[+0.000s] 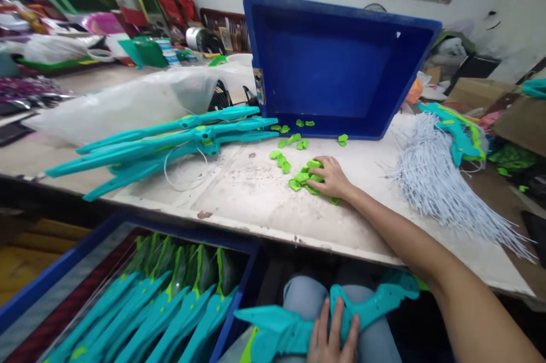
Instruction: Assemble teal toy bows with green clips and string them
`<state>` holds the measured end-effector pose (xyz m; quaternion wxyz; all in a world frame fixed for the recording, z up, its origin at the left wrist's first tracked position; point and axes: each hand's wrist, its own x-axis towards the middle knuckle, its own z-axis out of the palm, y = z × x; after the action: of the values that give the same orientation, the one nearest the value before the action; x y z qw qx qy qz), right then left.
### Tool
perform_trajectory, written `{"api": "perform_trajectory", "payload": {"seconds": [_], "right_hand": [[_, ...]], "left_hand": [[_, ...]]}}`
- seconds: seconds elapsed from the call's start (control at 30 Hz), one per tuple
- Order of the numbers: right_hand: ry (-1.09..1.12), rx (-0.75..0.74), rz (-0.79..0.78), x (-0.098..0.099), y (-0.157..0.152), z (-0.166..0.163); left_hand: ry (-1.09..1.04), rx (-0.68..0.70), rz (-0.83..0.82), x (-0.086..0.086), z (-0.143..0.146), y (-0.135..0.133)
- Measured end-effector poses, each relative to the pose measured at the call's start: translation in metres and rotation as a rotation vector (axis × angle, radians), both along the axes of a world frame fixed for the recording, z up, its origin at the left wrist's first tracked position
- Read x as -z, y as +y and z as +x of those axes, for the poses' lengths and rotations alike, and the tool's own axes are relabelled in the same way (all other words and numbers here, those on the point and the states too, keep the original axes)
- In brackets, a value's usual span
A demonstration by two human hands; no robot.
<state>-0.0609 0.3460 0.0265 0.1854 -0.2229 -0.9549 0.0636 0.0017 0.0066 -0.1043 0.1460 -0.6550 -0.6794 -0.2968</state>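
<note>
My right hand [331,177] reaches out over the table and closes on a small heap of green plastic pieces [303,178]. More green pieces [294,138] lie scattered toward the tilted blue tub [336,61]. My left hand [335,335] rests on my lap, fingers wrapped over a teal plastic toy bow [294,326] that lies across my knees.
Several teal toy bows [170,144] are piled on the table at left beside a clear plastic bag [128,101]. A bundle of white strings [439,186] lies at right. A blue crate [140,295] with finished teal bows stands below the table edge [256,232].
</note>
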Motion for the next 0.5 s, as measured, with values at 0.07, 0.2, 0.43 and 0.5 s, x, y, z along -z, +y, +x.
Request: {"api": "perform_trajectory", "payload": {"seconds": [0.07,0.2,0.43,0.5], "right_hand": [[-0.021,-0.033,-0.018,-0.005,-0.02,0.033],[0.172,0.045,-0.041,-0.017,-0.052,0.098],[0.005,-0.004,0.013,-0.017,-0.092,0.148],[-0.03,0.063,-0.011,-0.016,-0.098,0.146]], "left_hand": [[-0.028,0.064,-0.043,-0.015,0.0,-0.001],[-0.084,0.153,-0.251,-0.041,0.001,-0.006],[-0.381,0.229,-0.556,-0.077,-0.018,0.008],[-0.387,0.219,-0.726,-0.087,-0.025,0.018]]}}
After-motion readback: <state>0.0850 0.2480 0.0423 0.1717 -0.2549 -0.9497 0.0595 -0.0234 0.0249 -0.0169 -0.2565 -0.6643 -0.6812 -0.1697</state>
